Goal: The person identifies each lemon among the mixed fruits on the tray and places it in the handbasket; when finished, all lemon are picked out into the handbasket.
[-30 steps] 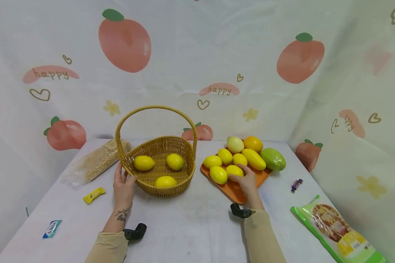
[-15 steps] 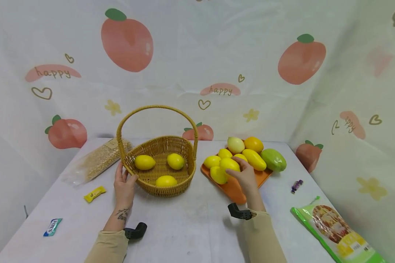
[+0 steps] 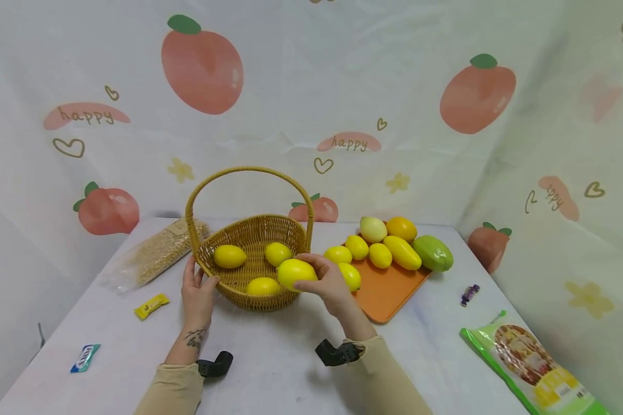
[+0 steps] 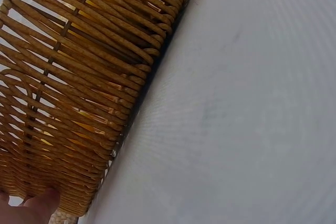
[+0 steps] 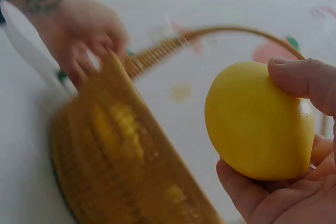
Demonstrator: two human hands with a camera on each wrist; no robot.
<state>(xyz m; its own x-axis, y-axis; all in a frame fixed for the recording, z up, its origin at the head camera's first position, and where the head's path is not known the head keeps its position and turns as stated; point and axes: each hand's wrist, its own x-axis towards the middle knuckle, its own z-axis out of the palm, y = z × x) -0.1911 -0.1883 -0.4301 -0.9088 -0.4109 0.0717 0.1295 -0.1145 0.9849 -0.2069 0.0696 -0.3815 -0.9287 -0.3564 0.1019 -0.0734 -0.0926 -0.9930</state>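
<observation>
My right hand (image 3: 334, 286) holds a yellow lemon (image 3: 296, 274) between thumb and fingers, overlapping the basket's right front rim in the head view. Close up in the right wrist view, the lemon (image 5: 257, 121) is smooth and plump. The woven wicker basket (image 3: 262, 302) with a tall hoop handle (image 3: 248, 169) stands on the table with three lemons (image 3: 229, 256) inside. At its left side my left hand (image 3: 197, 300) grips the rim, thumb on the near side. The left wrist view shows the basket's woven wall (image 4: 79, 82) and the thumb against it.
An orange tray (image 3: 389, 294) on the right bears several lemons, a mango (image 3: 402, 252) and an orange fruit (image 3: 401, 229). A green papaya (image 3: 433, 253) lies at its edge. Around lie a grain bag (image 3: 161, 253), small wrapped candies (image 3: 152, 306) and a green-edged food bag (image 3: 535, 363).
My right hand has lifted the lemon off the tray and carried it left to the basket's rim. The left hand has stayed on the basket.
</observation>
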